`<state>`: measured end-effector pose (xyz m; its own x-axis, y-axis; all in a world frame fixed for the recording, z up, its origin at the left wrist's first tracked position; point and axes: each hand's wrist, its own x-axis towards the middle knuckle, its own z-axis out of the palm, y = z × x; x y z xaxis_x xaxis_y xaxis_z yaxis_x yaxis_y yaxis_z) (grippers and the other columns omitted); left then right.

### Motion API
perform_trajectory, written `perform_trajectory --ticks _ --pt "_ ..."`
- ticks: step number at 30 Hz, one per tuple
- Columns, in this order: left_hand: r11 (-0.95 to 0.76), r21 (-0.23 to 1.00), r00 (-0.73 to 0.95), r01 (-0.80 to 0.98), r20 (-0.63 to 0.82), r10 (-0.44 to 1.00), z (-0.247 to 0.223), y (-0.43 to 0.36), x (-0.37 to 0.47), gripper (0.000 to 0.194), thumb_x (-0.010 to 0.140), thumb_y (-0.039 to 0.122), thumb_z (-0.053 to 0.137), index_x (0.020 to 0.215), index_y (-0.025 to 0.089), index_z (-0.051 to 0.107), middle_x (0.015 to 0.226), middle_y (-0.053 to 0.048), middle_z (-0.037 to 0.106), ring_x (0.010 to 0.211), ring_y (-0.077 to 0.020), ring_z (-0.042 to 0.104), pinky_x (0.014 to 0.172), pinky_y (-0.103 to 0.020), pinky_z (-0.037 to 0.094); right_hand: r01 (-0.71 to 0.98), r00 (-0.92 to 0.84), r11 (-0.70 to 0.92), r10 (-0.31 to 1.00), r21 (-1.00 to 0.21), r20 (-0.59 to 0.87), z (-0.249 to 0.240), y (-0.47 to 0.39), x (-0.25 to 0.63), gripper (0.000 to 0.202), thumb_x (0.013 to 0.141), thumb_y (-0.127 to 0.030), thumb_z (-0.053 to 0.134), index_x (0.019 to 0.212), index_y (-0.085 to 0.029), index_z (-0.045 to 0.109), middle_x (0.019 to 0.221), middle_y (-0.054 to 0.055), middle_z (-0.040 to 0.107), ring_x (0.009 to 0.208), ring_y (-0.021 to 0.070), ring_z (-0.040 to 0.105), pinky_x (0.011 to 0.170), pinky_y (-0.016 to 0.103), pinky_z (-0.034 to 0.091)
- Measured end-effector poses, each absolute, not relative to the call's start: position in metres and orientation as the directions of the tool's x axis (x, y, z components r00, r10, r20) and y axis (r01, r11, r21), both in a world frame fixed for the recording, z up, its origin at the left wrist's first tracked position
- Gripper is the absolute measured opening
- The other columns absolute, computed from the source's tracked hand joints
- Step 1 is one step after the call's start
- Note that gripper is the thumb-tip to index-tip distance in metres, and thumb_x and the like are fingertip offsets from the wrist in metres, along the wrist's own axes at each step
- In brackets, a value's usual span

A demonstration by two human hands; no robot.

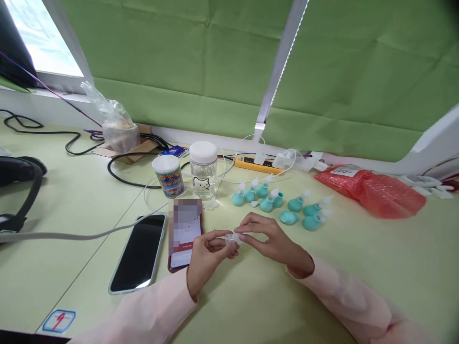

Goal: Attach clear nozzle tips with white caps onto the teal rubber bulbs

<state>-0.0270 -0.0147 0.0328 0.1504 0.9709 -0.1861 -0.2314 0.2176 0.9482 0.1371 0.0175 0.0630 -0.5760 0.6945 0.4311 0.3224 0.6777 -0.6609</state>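
Note:
Between both hands is a small translucent plastic piece (232,238), similar in look to the clear tips on the nearby bulbs. My left hand (210,253) is closed on its left side, thumb against fingers. From the right, my right hand (267,236) pinches its other end between thumb and fingertips. Beyond the right hand stand several teal squeeze bulbs (267,204) with pointed clear tips. One teal bulb (289,218) lies on its side, and another teal bulb (278,199) shows an open neck without a tip. Small clear bits (213,205) rest on the table.
Left of my hands lie a red-cased phone (186,239) and a dark-screened phone (139,253). Behind them stand a patterned tub (168,177) and a white-lidded jar (203,172). A yellow power strip (258,164), cables and a red plastic bag (373,188) are farther back.

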Motion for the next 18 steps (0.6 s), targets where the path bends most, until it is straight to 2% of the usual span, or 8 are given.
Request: perform_trajectory --ticks 10,18 --pt "0.215 0.946 0.153 -0.243 -0.181 0.971 0.033 -0.016 -0.028 0.024 0.061 0.022 0.070 0.079 0.009 0.061 0.054 -0.005 0.067 0.051 -0.0149 0.061 0.052 -0.024 0.049 0.258 -0.519 0.737 0.651 -0.625 0.553 0.047 0.018 0.133 0.025 0.076 -0.012 0.054 0.095 -0.026 0.062 0.074 0.004 0.055 0.070 0.0133 0.050 0.058 0.027 0.043" --pt "0.213 0.944 0.151 -0.252 -0.179 0.972 0.036 -0.016 -0.029 0.023 0.061 0.023 0.069 0.077 0.009 0.061 0.053 -0.005 0.067 0.052 -0.0150 0.062 0.053 -0.023 0.050 0.269 -0.491 0.771 0.626 -0.578 0.606 0.046 0.013 0.128 0.034 0.073 -0.008 0.055 0.102 -0.024 0.059 0.078 0.005 0.054 0.076 0.0161 0.048 0.063 0.032 0.045"
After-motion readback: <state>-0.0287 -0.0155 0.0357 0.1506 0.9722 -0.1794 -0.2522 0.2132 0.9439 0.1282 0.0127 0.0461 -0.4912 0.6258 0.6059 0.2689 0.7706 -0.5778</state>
